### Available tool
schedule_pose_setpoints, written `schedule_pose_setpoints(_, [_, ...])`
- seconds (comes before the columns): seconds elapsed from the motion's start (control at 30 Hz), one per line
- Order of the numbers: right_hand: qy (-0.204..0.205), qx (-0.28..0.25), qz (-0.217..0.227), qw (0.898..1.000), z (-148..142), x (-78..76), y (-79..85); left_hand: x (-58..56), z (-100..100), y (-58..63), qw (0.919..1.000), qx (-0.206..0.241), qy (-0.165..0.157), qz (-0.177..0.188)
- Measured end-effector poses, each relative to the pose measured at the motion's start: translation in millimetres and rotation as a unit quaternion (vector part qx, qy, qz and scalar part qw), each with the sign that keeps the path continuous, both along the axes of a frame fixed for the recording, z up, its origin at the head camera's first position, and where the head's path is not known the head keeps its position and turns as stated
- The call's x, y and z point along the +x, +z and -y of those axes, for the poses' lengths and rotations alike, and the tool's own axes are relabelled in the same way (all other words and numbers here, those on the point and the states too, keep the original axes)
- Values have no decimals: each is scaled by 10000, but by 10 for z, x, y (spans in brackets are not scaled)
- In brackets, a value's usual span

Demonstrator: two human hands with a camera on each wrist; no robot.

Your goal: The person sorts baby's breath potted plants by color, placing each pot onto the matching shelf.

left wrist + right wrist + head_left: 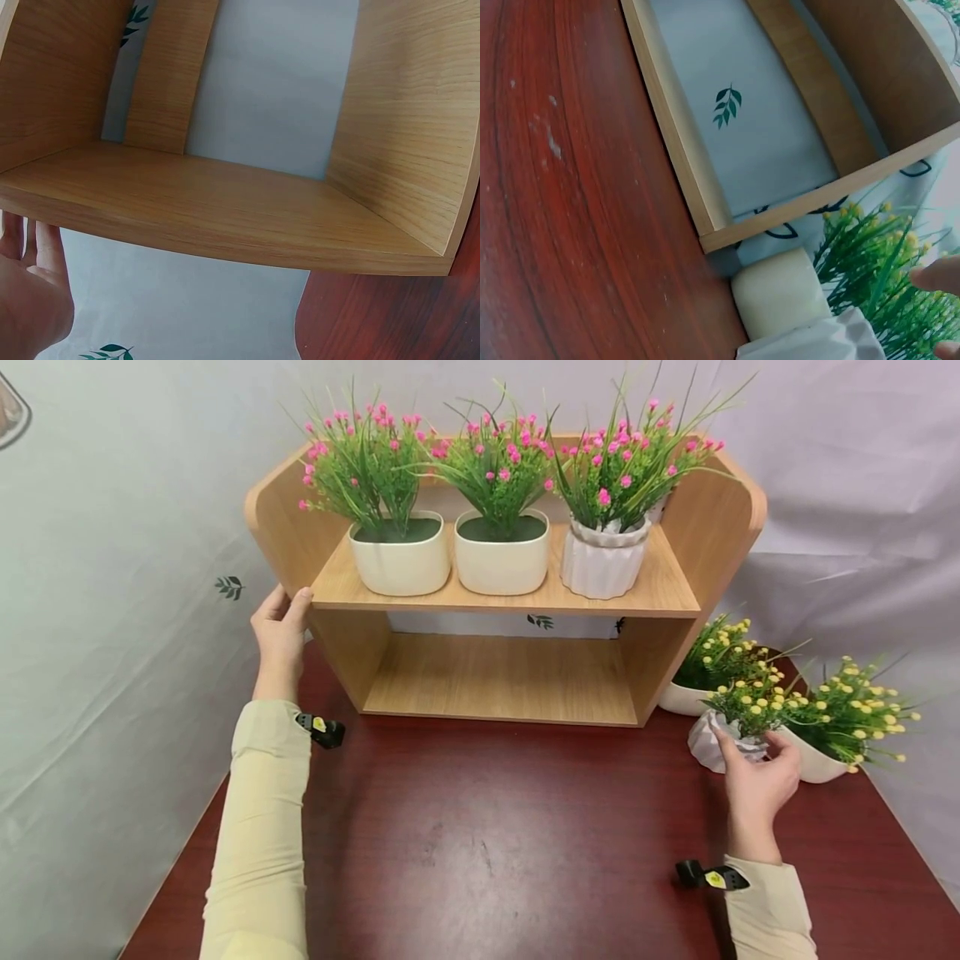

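A two-tier wooden shelf (502, 678) stands on the dark red table. My left hand (279, 625) holds its left side panel, thumb at the front edge and fingers along the outer face; in the left wrist view the fingers (49, 247) reach behind that panel. At the right, my right hand (759, 781) is spread over a pleated white pot (707, 745) of yellow flowers, thumb and fingers apart on either side of its rim. In the right wrist view the fingertips (930, 277) are among the yellow-flowered foliage, beside the pleated pot (817, 343).
On the upper tier stand two smooth cream pots (401, 560) and a pleated white pot (603, 560), all with pink flowers. Two smooth white pots with yellow flowers stand by the right hand, one behind (682, 697) and one to the right (813, 758). Pale cloth (112, 610) surrounds the table.
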State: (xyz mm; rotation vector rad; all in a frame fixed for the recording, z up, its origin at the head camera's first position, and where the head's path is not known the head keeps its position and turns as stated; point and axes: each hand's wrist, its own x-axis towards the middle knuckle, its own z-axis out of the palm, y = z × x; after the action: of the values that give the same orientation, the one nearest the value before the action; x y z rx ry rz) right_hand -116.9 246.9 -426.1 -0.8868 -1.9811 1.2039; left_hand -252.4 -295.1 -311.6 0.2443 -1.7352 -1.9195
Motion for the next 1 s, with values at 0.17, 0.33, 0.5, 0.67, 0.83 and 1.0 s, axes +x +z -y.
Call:
schedule_pose_setpoints(0.17, [105,-162,105,9998,-86,-35,-64,8,7,1,10000,-27,39,15])
schedule_pose_setpoints(0.33, [450,-262,210,9984,-179,-42,-151,-4,-5,3,10000,-36,15,72])
schedule_pose_setpoints(0.5, [753,-295,177,9966,-263,-66,-250,-34,-12,3,10000,-22,-33,60])
schedule_pose_setpoints(0.67, [1108,-292,88,9934,-360,-122,-314,-31,-3,-2,9999,122,-4,107])
schedule_pose_setpoints(0.83, [1249,-424,187,9911,-437,-161,-339,-7,-8,0,9996,156,9,217])
schedule_pose_setpoints(1.0, [1432,-450,281,9883,-510,-195,-369,-6,-8,6,9997,187,-21,127])
